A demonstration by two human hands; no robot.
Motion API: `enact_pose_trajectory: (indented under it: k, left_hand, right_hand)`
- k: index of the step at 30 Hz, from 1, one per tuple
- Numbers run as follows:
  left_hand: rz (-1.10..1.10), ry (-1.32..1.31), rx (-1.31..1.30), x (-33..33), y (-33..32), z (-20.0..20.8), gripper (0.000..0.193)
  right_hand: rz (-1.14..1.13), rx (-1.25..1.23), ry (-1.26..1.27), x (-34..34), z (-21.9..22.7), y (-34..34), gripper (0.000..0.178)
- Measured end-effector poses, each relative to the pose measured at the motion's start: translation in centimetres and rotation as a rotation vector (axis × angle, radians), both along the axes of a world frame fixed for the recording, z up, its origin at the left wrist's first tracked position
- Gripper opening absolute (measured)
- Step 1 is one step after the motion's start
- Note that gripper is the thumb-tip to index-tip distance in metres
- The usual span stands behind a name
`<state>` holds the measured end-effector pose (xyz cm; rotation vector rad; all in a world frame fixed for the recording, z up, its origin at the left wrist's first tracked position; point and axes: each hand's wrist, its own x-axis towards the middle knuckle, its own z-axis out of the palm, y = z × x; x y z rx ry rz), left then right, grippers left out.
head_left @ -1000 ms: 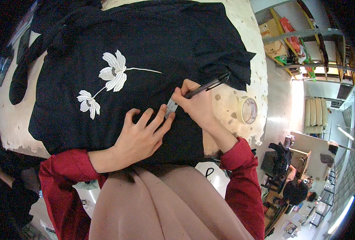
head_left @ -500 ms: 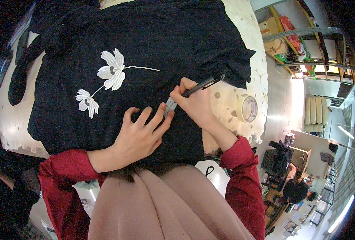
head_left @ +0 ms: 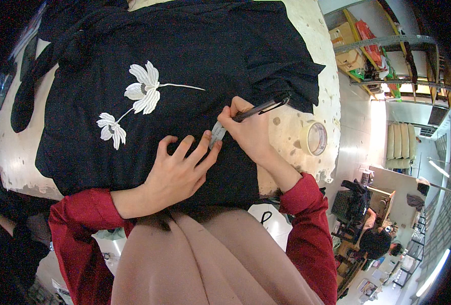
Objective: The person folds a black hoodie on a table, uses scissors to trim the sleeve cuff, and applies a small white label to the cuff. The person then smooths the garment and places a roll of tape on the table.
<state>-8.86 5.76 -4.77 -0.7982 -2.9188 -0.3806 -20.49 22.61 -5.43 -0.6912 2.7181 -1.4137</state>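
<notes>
A black garment (head_left: pixel 205 56) lies spread over the table, with a white embroidered flower (head_left: pixel 144 90) and a smaller one (head_left: pixel 111 130) on it. My right hand (head_left: pixel 246 127) is closed round a dark pen (head_left: pixel 263 108), whose tip is hidden behind the fingers. Beneath that hand sits a small pale label (head_left: pixel 217 134) with marks on it. My left hand (head_left: pixel 182 170) lies on the cloth with its fingers spread, index and middle fingertips on the label's near end, holding it down.
A roll of pale tape (head_left: pixel 314 138) stands on the worn, spotted table (head_left: pixel 281 124) to the right of my right hand. Beyond the table's right side are shelves (head_left: pixel 383 51) with boxes and bags. Another person (head_left: pixel 375 241) sits at a workbench there.
My right hand and the pen have shifted very slightly, the pen's upper end a little to the right. The left hand and the garment have stayed nearly still.
</notes>
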Motion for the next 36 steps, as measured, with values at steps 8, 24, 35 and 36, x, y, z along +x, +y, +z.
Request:
enact_pose_trajectory:
  k: [8,24,35,36]
  left_hand:
    - [-0.001,0.000,0.008,0.2,-0.1,-0.3,0.068]
    - [-0.529,0.104,0.523,-2.2,-0.2,0.3,0.053]
    - [-0.678,-0.080,0.505,-1.5,-0.3,-0.4,0.044]
    - [-0.601,-0.012,0.567,-1.9,-0.5,-0.4,0.061]
  right_hand:
    - [-0.022,-0.008,-0.085,0.2,0.3,-0.1,0.028]
    - [0.138,0.317,0.692,1.9,2.2,-1.4,0.026]
    - [0.194,0.335,0.913,2.3,1.5,-0.4,0.017]
    - [0.146,0.386,0.874,1.6,2.2,0.5,0.013]
